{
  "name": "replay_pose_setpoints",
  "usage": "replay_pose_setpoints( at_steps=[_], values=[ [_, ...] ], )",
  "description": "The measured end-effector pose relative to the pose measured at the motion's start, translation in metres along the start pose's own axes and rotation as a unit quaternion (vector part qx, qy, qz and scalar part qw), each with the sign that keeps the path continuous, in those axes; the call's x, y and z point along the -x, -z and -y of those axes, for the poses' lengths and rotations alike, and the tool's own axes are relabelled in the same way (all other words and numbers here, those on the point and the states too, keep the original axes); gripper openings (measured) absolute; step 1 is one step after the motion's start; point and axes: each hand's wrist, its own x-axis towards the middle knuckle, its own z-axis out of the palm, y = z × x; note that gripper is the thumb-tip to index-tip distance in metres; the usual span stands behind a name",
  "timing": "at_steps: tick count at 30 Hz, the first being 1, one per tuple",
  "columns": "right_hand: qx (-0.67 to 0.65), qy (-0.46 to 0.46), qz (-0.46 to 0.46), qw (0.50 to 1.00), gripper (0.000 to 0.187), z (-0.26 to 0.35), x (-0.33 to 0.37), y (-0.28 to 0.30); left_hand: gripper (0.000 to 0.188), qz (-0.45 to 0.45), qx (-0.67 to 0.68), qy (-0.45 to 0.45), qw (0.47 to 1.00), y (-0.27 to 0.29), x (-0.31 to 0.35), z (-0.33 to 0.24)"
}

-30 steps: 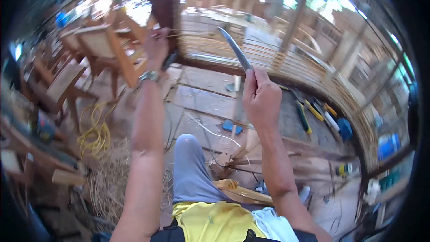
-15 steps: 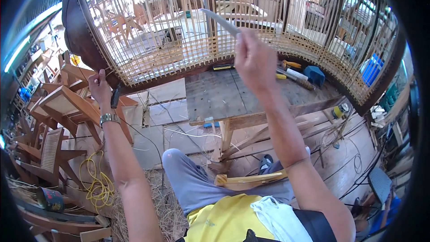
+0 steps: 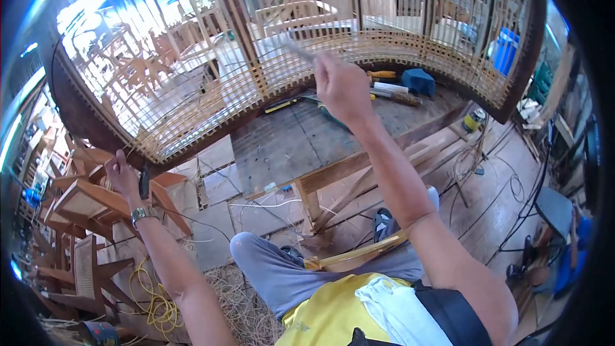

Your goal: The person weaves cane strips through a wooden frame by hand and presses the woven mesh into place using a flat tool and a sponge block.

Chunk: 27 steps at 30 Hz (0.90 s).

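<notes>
A large dark-brown wooden frame (image 3: 83, 112), strung with upright cane strands and a woven cane band (image 3: 208, 122) along its lower edge, stands across the bench before me. At the frame's lower left corner my left hand (image 3: 120, 176) is closed in a pinch, apparently on a thin cane strand at the edge. A dark object (image 3: 144, 182) beside its wrist is too unclear to name. Raised before the weave, my right hand (image 3: 343, 90) is closed round a long grey blade-like tool (image 3: 298, 50), blurred by motion and pointing up and left.
On the wooden bench (image 3: 275, 154) lie a yellow-and-black tool (image 3: 282, 106), an orange-handled tool (image 3: 382, 74) and a blue block-like thing (image 3: 418, 81). Wooden chair frames (image 3: 90, 202) crowd the left. A yellow cord (image 3: 154, 307) and cane shavings (image 3: 243, 295) cover the floor nearby.
The view has turned, so the frame and bench sit further left. My right hand still grips the tool, its blade now more blurred. My left hand stays at the frame's lower left corner.
</notes>
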Motion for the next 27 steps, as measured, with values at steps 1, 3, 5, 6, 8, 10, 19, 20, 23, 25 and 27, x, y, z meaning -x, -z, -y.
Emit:
replay_pose_setpoints(
  at_steps=[1,3,5,6,8,10,19,20,23,25,27],
  values=[
    [0.037,-0.013,0.047,0.998,0.016,-0.005,0.001,0.002,0.037,0.003,0.012,0.005,1.000,0.000,0.004,-0.005],
    [-0.010,-0.028,-0.006,1.000,0.016,-0.012,0.004,0.007,0.038,0.007,0.028,0.006,1.000,-0.004,0.007,-0.016],
    [-0.018,-0.036,-0.031,0.999,0.018,-0.019,0.006,0.009,0.039,0.002,0.028,0.006,1.000,-0.004,0.010,-0.024],
    [-0.006,-0.031,-0.015,0.999,0.019,-0.023,0.006,0.010,0.039,-0.004,0.021,0.025,0.999,-0.004,0.011,-0.026],
    [0.006,-0.023,0.023,0.999,0.020,-0.029,0.006,0.010,0.040,-0.001,0.004,0.032,0.999,-0.002,0.012,-0.027],
    [-0.011,-0.045,-0.027,0.999,0.020,-0.035,0.007,0.011,0.041,-0.005,-0.023,0.015,1.000,-0.001,0.010,-0.024],
    [-0.007,-0.028,-0.060,0.998,0.019,-0.062,0.016,0.017,0.051,0.005,-0.009,0.022,1.000,0.005,-0.002,-0.010],
    [-0.007,-0.001,-0.066,0.998,0.019,-0.064,0.016,0.017,0.052,0.007,-0.009,0.020,1.000,0.006,-0.002,-0.009],
    [0.001,-0.015,-0.083,0.996,0.018,-0.071,0.017,0.018,0.054,0.014,-0.012,0.005,1.000,0.008,-0.004,-0.006],
    [0.011,-0.035,-0.067,0.997,0.018,-0.077,0.019,0.021,0.055,0.009,-0.024,0.001,1.000,0.008,-0.005,-0.005],
    [0.016,-0.042,-0.026,0.999,0.018,-0.083,0.019,0.023,0.055,-0.002,-0.024,-0.013,1.000,0.007,-0.005,-0.006]
  ],
)
